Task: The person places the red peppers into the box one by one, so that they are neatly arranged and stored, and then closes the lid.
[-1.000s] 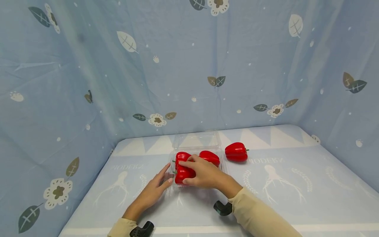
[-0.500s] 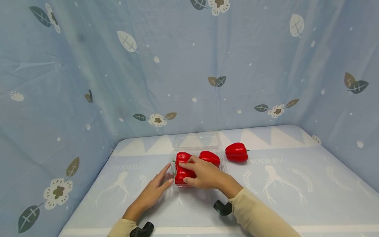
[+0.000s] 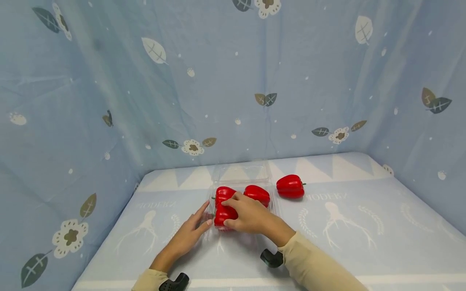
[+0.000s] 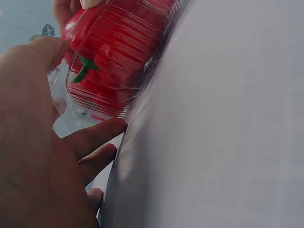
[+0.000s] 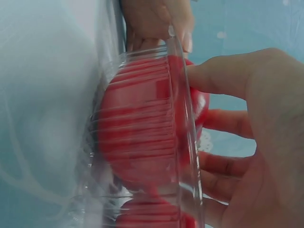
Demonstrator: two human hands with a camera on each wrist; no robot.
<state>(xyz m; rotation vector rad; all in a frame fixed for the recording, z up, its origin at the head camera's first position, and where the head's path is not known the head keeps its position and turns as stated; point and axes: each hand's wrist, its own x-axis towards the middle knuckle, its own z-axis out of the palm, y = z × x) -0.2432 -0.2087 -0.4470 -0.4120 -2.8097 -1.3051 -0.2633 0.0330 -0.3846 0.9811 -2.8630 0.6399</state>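
A clear plastic clamshell box [image 5: 192, 142] lies on the table with its lid [image 3: 241, 173] folded back. Inside are three red bell peppers: the near left one [image 3: 223, 216], one behind it [image 3: 223, 192] and one at the back right [image 3: 258, 192]. My right hand [image 3: 251, 214] grips the near left pepper from above, thumb on its near side and fingers over its far side. Its green stem [image 4: 84, 69] points left. My left hand [image 3: 186, 235] is held beside the box's left wall, fingers extended and spread, fingertips right at the wall.
Another red bell pepper [image 3: 290, 186] lies on the table to the right of the box, stem pointing right. A pale patterned cloth [image 3: 349, 238] covers the table. Blue printed curtains [image 3: 233, 81] close off the back and both sides.
The right hand has shifted very slightly left with its fingers still on the near left pepper. The left hand, the other peppers and the box look the same.
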